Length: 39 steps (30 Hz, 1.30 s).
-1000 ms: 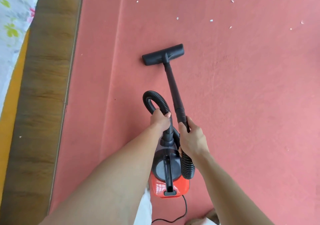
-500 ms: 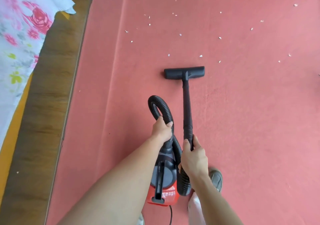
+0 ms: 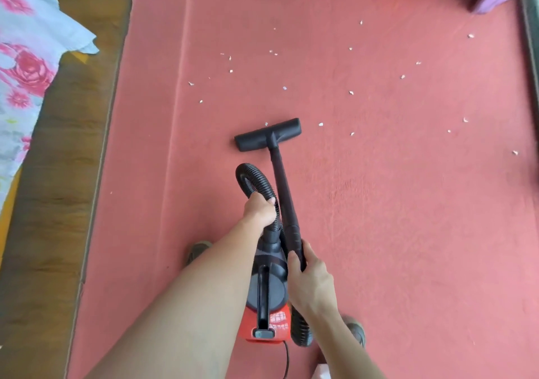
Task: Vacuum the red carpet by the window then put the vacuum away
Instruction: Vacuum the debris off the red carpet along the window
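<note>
Head view: left grip clasps the hose; right grip clasps the wand over the red carpet.

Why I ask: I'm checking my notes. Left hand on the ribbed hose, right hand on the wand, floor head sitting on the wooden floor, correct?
One slip: in the head view the floor head sits on the red carpet, not the wooden floor. The left hand holds the ribbed hose and the right hand the wand, as you said.
</note>
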Tool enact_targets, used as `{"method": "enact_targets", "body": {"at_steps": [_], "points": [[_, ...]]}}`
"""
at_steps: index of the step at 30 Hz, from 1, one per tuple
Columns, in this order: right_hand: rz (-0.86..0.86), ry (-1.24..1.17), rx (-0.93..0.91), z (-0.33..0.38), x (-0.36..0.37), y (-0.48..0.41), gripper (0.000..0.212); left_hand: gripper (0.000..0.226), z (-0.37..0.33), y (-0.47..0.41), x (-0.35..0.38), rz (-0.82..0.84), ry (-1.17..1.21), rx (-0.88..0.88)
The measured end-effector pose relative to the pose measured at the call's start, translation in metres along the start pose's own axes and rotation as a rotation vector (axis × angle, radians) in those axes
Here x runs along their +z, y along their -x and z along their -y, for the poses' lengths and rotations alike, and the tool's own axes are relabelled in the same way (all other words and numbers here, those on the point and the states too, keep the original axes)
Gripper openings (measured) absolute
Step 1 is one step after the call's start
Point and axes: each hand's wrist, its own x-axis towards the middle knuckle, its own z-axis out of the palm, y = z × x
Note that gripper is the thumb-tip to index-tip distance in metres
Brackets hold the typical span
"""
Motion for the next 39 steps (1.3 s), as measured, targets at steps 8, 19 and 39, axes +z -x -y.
{"method": "enact_targets", "body": {"at_steps": [8,19,39], "points": [[-0.047,-0.077,0.166,0.113,0.022,-0.049,0.045,0.048,-0.037,0.027,-0.048,0.212,0.291,-0.108],[-0.112,-0.162,0.341,0.08,-0.032,0.002,0.049,0.027,-0.071,0.096,-0.006,0.493,0.077,-0.01],[0.136,-0.321,0.248,0.108,-0.046,-0.034,0.059,0.038,-0.104,0.066,-0.021,0.144,-0.069,-0.085]]}}
